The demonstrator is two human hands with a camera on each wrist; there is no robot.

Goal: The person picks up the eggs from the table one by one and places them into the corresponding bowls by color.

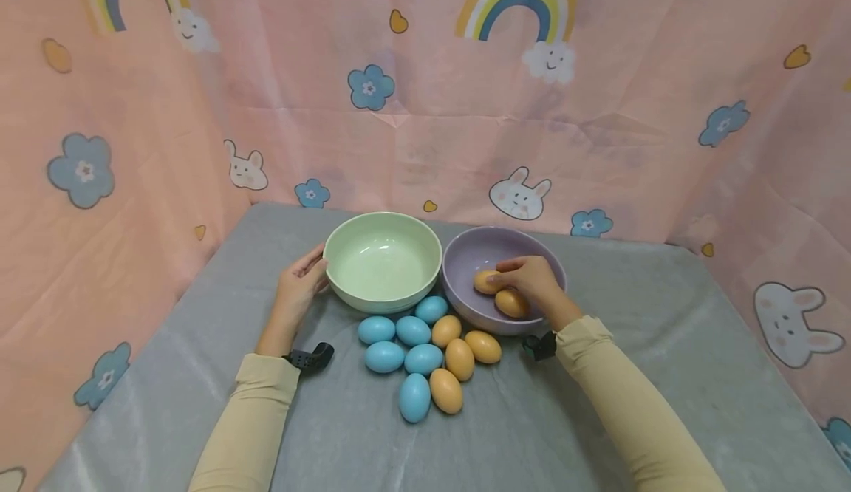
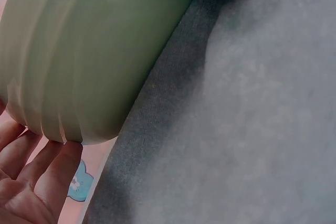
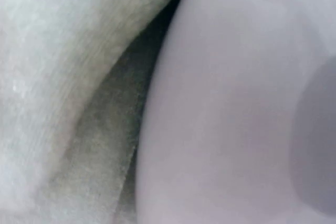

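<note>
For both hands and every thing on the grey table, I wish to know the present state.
Round, glossy, pale-green bowl: upright, uncovered.
Round, glossy, purple bowl: upright, uncovered.
Two oval orange eggs: inside the purple bowl.
Six smooth, oval blue eggs: lying on the grey table.
Four other oval orange eggs: lying beside them.
Left hand: touching the green bowl's outer side.
Right hand: in the purple bowl, at its farther egg; grip unclear.

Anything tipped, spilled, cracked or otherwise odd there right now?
No, nothing stands out. The light green bowl and the purple bowl both sit upright, the blue eggs and orange eggs show no visible cracks, and no spill shows on the gray tablecloth.
</note>
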